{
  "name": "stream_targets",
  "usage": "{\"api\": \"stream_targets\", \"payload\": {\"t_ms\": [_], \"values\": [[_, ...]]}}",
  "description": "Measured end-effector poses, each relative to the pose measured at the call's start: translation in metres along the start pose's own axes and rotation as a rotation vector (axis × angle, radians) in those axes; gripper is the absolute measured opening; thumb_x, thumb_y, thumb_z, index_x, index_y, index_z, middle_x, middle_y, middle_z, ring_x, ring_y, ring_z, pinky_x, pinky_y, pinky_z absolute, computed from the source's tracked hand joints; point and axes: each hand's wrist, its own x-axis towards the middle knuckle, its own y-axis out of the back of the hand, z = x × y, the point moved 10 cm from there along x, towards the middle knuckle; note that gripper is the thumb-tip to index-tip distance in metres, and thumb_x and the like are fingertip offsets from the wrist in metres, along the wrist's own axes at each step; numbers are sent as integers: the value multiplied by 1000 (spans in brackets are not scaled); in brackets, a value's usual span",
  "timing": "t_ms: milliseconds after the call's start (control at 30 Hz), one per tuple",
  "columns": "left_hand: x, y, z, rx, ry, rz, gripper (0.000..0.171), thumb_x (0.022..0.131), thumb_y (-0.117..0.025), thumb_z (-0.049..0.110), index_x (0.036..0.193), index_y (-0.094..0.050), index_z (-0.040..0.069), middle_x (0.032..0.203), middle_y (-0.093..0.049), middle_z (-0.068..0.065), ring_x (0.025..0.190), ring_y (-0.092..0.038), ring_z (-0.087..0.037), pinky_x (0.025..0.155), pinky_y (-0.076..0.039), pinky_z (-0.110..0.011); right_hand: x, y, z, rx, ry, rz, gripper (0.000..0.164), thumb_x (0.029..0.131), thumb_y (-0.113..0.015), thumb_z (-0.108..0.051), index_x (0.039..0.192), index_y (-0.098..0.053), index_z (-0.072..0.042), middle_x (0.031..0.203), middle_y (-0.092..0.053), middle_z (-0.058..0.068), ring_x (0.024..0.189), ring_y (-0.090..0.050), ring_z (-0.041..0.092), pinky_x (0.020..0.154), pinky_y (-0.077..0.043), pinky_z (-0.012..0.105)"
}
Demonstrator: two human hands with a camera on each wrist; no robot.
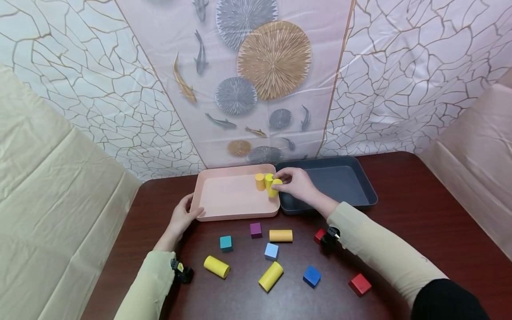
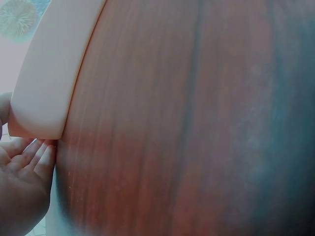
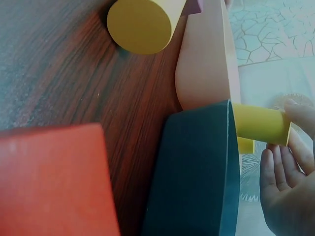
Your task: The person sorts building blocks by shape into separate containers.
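Observation:
My right hand (image 1: 297,183) pinches a yellow cylinder (image 1: 274,188) by its upper end, at the right side of the pink tray (image 1: 228,195). In the right wrist view this yellow cylinder (image 3: 263,123) sticks out from thumb and fingers, beyond the dark tray's wall. Right behind it in the tray stand another yellow cylinder (image 1: 269,178) and an orange-yellow one (image 1: 260,181). My left hand (image 1: 182,218) grips the pink tray's left front corner, thumb over the rim. The left wrist view has its fingers (image 2: 44,160) at the tray's outer side.
A dark grey tray (image 1: 362,180) adjoins the pink one on the right. In front lie yellow cylinders (image 1: 217,266) (image 1: 271,276), an orange-yellow cylinder (image 1: 281,235), and cubes: teal (image 1: 226,243), purple (image 1: 256,230), light blue (image 1: 271,251), blue (image 1: 312,276), red (image 1: 360,284). Another red block (image 1: 319,236) sits beside my right wrist.

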Motion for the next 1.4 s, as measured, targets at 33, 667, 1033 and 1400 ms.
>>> {"api": "stream_targets", "payload": {"t_ms": [33, 667, 1033, 1400], "values": [[0, 0, 1, 3, -3, 0, 72, 105, -66, 16, 164, -30, -1, 159, -44, -28, 143, -48, -43, 119, -43, -53, 1, -1, 1, -3, -2, -2, 29, 91, -86, -14, 117, -79, -2, 114, -77, 19, 101, -72, 32, 91, -60, 44], [-1, -1, 1, -8, -8, -11, 72, 105, -67, 16, 165, -30, 1, 160, -44, -28, 144, -49, -43, 120, -43, -54, 10, -19, 11, -57, 12, -25, 27, 89, -88, -14, 112, -81, -2, 109, -75, 18, 96, -69, 28, 87, -59, 41], [-1, 0, -1, -10, 4, -14, 73, 106, -66, 17, 166, -28, 2, 163, -40, -26, 146, -46, -42, 122, -41, -56, 11, -26, 10, -117, 2, -31, 30, 89, -88, -18, 113, -79, -2, 110, -74, 19, 98, -69, 29, 87, -59, 42], [0, 0, -2, -11, 2, -11, 72, 105, -66, 17, 166, -29, 2, 163, -41, -27, 146, -46, -42, 122, -40, -56, 8, -26, 10, -115, -10, -53, 36, 87, -90, -18, 117, -78, -2, 112, -74, 18, 98, -69, 28, 89, -59, 42]]}}
